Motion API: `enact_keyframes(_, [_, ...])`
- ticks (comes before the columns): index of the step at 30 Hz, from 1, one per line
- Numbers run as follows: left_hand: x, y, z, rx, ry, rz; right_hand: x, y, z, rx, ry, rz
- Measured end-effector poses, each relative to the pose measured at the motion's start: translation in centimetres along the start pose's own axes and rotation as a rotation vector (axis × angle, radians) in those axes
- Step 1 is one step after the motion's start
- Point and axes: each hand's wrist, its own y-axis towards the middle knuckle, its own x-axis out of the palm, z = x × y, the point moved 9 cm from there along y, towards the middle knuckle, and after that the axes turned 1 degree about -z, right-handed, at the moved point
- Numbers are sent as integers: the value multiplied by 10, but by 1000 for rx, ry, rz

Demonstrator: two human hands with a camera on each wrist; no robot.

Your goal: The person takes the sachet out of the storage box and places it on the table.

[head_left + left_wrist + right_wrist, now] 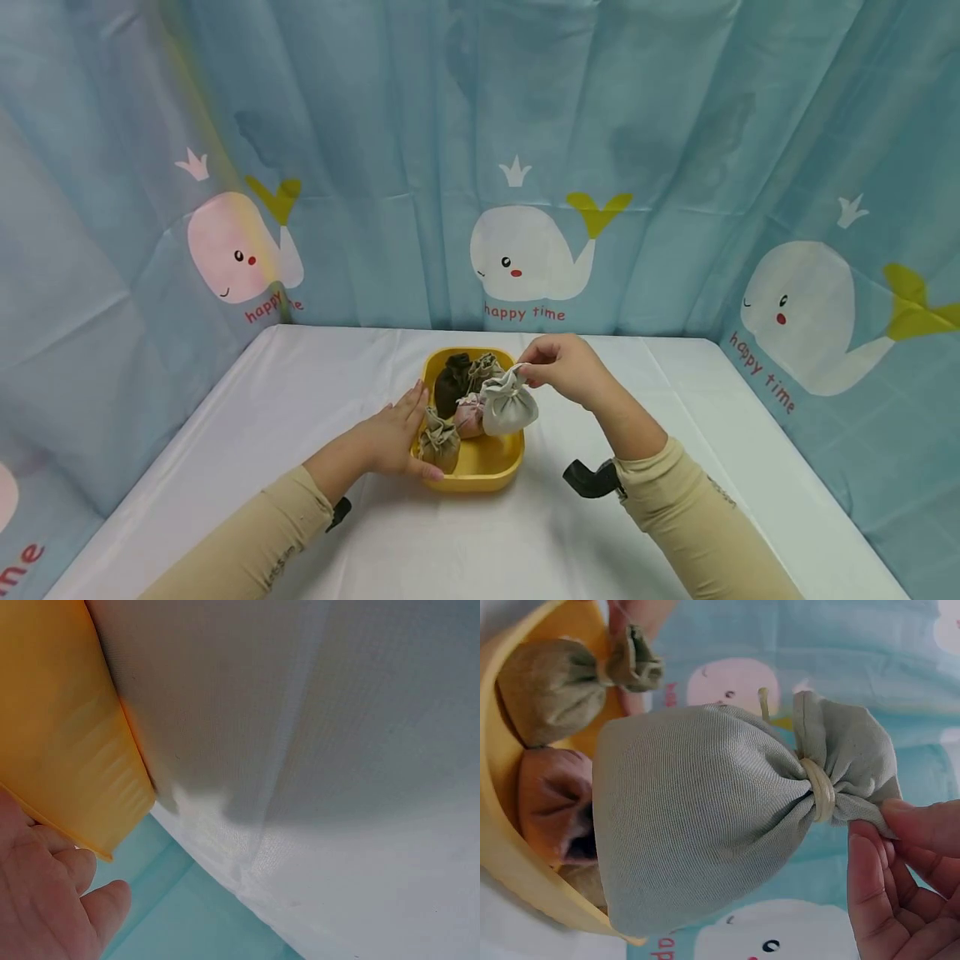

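A light grey drawstring pouch [697, 810], tied with a pale cord below its gathered top, hangs from my right hand [566, 367]. Thumb and fingers pinch the edge of its cloth top, and in the head view it overlaps the right side of a yellow tub [487, 483]. My left hand [390, 437] rests along the tub's left side, fingers extended and thumb at the front rim. Inside the tub are a dark brown pouch [449, 387], an olive pouch [486, 368] at the back, a pinkish-brown pouch [470, 417] and a khaki pouch [438, 446] at front left.
The tub stands on a white-covered table [337, 367]. Blue curtains [375, 167] printed with whales enclose the back and both sides. A black wrist mount [592, 479] juts out below the right forearm.
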Motion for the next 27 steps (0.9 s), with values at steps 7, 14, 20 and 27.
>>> enact_keyframes(7, [-1, -2, 1, -3, 0, -10, -18, -3, 3, 16, 44, 39])
enact_keyframes(14, [-1, -2, 1, -7, -3, -13, -36, -6, 12, 24, 61, 88])
enact_keyframes(20, [0, -1, 1, -11, -13, -12, -51, -8, 27, 39, 60, 128])
enact_keyframes(27, [-1, -1, 1, -13, -13, -16, -65, -12, 44, 50, 74, 156])
